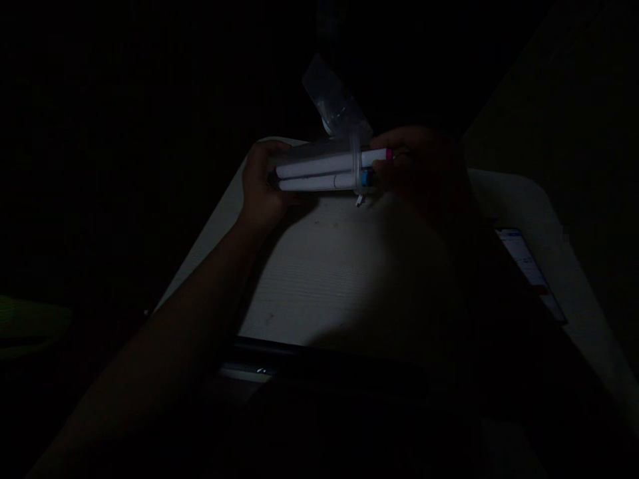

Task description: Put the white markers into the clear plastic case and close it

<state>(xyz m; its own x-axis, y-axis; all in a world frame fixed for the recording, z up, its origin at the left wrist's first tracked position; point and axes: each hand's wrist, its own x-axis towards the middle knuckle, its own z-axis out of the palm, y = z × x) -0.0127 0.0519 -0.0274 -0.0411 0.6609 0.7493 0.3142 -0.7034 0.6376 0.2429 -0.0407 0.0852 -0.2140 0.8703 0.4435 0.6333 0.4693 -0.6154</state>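
A clear plastic container (pixel 319 148) lies tipped on its side above the table, its rimmed mouth facing right. My left hand (pixel 260 179) is wrapped around its left end. Inside are white markers; one marker with a pink end (pixel 375 158) sticks out past the rim, and a marker with a blue end (pixel 319 181) lies below it. At the mouth, my right hand (pixel 419 163) is closed about the pink end, its fingers mostly in shadow. A small white piece (pixel 359 199) shows just under the rim.
Behind the container stands a clear plastic piece (pixel 335 100). A lit phone (pixel 530 269) lies on the pale wooden table (pixel 309 273) at the right. A dark long object (pixel 319 356) runs along the near edge. Something green (pixel 32 322) shows at far left. The room is very dark.
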